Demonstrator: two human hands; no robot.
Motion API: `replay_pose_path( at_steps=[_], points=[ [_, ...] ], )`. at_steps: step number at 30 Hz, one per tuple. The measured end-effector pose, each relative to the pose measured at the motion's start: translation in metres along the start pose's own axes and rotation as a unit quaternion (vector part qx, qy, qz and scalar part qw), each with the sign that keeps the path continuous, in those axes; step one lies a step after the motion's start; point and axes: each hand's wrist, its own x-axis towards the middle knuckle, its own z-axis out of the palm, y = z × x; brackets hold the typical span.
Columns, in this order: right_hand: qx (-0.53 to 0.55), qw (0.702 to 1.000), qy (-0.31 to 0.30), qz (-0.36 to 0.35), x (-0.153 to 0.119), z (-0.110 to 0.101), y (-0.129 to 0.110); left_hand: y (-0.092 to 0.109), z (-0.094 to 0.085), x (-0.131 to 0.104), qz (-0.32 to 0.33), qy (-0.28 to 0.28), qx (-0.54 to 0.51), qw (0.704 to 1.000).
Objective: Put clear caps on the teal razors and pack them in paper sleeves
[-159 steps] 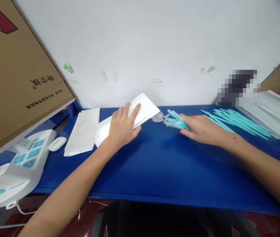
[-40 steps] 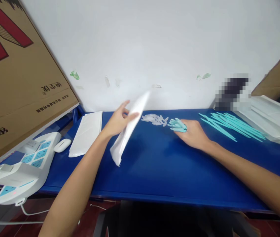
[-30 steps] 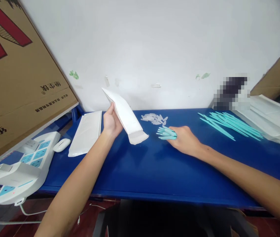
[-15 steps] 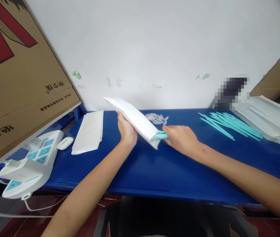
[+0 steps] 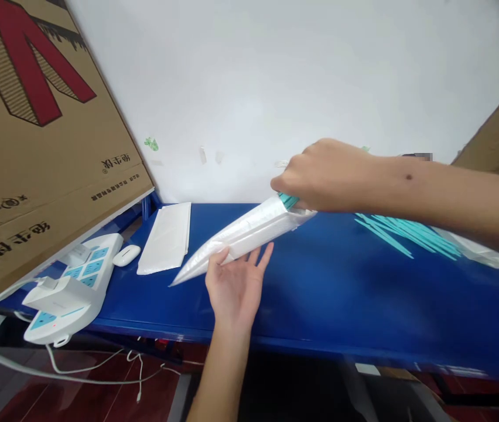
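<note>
A white plastic bag [image 5: 241, 231] hangs at a slant above the blue table, its pointed end low at the left and its mouth up at the right. My left hand [image 5: 236, 287] is under it, palm up, fingers spread, with the thumb and fingertips at the bag's lower edge. At the mouth, my right hand [image 5: 324, 176] is closed on a bunch of thin teal sticks [image 5: 288, 201], which go partly into the bag; its fingertips are hidden. More loose teal sticks [image 5: 407, 234] lie on the table beyond my right forearm.
Flat white bags [image 5: 164, 239] lie stacked at the left on the blue table [image 5: 320, 305]. Near them are a small white case [image 5: 127, 255] and a white power strip [image 5: 100, 281] with cables. A large cardboard box [image 5: 56, 152] stands at the left; white plastic [image 5: 491, 252] lies at the right.
The bag has swung round, its mouth now raised and its far end lowered. My right hand has risen with the teal sticks. My left hand has loosened and turned palm up beneath the bag.
</note>
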Motion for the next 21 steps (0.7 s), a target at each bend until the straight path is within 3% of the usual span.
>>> replay_pose_path(
  at_steps=[4, 10, 13, 17, 21],
  points=[
    [-0.064, 0.993, -0.082, -0.051, 0.013, -0.02, -0.011, -0.017, -0.002, -0.006, -0.011, 0.043, -0.099, 0.994],
    [0.006, 0.997, -0.058, 0.041, 0.028, -0.006, -0.006, -0.027, -0.008, -0.006, -0.016, 0.036, -0.143, 0.989],
    [0.031, 0.992, -0.095, 0.071, 0.029, -0.001, -0.004, -0.028, -0.01, -0.008, -0.006, 0.027, -0.144, 0.989],
    [0.073, 0.977, -0.166, 0.112, 0.023, -0.011, 0.002, -0.029, -0.008, -0.009, 0.011, 0.039, -0.113, 0.993],
    [0.117, 0.961, -0.177, 0.176, 0.015, -0.015, 0.024, -0.031, -0.008, -0.011, 0.02, 0.038, -0.081, 0.996]
  ],
)
